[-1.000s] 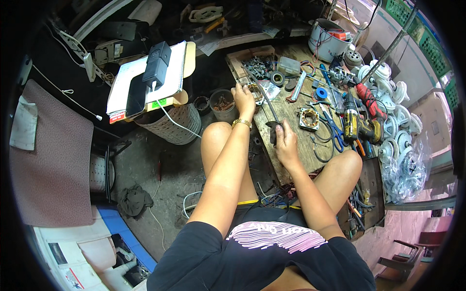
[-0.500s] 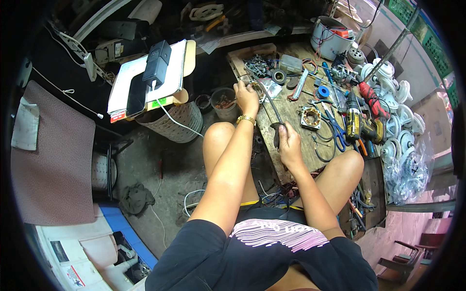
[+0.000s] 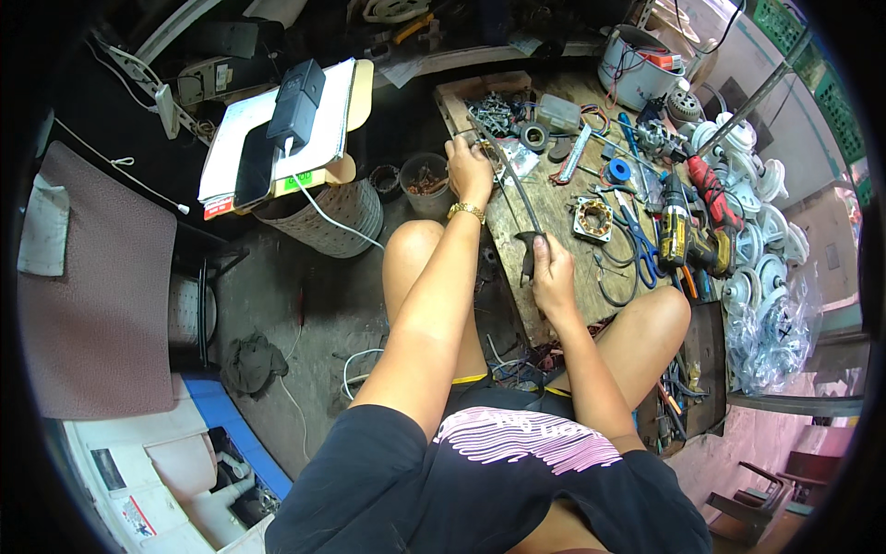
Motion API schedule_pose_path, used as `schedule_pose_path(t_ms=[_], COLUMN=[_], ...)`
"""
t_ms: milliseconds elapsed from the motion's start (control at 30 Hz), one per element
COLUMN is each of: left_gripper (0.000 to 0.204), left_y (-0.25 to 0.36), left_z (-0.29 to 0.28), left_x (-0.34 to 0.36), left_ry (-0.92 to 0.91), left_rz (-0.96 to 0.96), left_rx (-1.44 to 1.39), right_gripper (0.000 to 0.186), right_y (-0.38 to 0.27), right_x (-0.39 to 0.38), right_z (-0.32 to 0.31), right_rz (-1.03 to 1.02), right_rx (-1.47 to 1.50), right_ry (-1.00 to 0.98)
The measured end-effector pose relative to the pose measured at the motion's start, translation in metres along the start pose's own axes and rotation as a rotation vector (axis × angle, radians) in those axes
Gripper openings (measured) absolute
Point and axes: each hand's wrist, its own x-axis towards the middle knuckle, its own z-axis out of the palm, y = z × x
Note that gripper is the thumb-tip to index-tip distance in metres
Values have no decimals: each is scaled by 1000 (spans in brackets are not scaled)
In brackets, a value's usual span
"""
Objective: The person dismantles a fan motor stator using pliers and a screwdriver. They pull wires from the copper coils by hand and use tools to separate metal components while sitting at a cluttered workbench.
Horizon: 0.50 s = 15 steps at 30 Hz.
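I see my left hand (image 3: 469, 168) at upper centre of the frame, resting on the far end of a long thin dark metal strip (image 3: 513, 185) that runs diagonally across the wooden desk (image 3: 503, 231); its fingers are curled over the strip near a heap of small metal parts (image 3: 494, 111). My right hand (image 3: 552, 277) sits just below the middle of the frame, closed around the strip's near, darker end at the desk's front edge. So both hands are clamped on the same strip, well apart from each other, one at each end.

To the right of the strip lie a square motor stator (image 3: 592, 219), a blue tape roll (image 3: 619, 170) and blue-handled pliers (image 3: 639, 245). Further right a yellow and black cordless drill (image 3: 680, 231) lies beside a red-handled tool (image 3: 711, 189). White plastic wheels (image 3: 766, 240) crowd the right edge. At upper left a notebook (image 3: 277, 138) carries a phone (image 3: 255, 175) and a black charger (image 3: 295, 97), on top of a woven basket (image 3: 332, 217).
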Motion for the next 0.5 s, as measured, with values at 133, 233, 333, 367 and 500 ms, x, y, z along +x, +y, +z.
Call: schedule_pose_path(t_ms=[133, 233, 333, 367, 500], left_gripper=[16, 17, 16, 16, 16], left_y=[6, -5, -1, -3, -4], left_z=[0, -3, 0, 0, -2], left_x=[1, 5, 6, 7, 6], left_ry=[-41, -64, -66, -54, -37], left_rz=[-4, -37, -51, -35, 16], left_rx=[12, 21, 30, 30, 24], right_gripper=[37, 37, 36, 35, 35], right_y=[4, -5, -1, -5, -22], right_x=[13, 15, 11, 12, 15], right_z=[0, -3, -3, -3, -2], right_rz=[-85, -21, -23, -23, -17], right_rx=[-47, -25, -64, -62, -17], right_ry=[24, -29, -41, -39, -37])
